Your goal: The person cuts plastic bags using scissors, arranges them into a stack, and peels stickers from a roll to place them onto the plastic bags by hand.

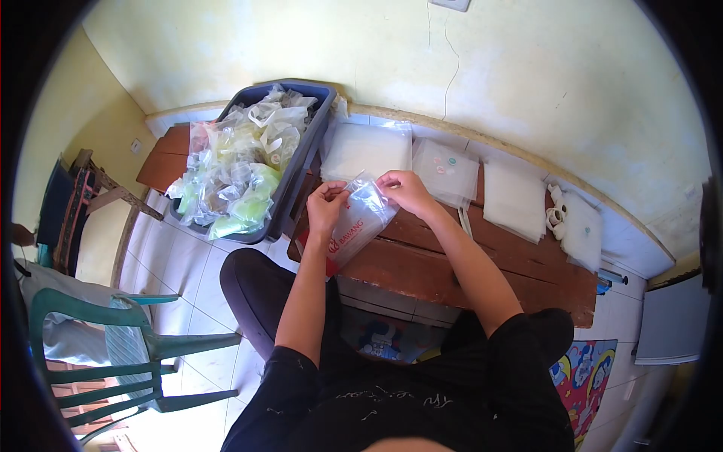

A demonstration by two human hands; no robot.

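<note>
A clear plastic bag with red print (357,230) hangs between my two hands above the brown wooden bench (407,260). My left hand (328,205) pinches its upper left edge, fingers closed. At the upper right edge, my right hand (399,190) holds the same bag between thumb and fingers. Just behind the hands lies a stack of clear plastic bags (367,149). To its right is a flatter stack with small coloured prints (446,172).
A dark tub (305,162) heaped with crumpled plastic bags (241,162) stands at the left. More whitish stacks (514,197) (580,226) lie along the bench at the right, by the wall. A green plastic chair (98,354) is at lower left, a colourful mat (584,380) at lower right.
</note>
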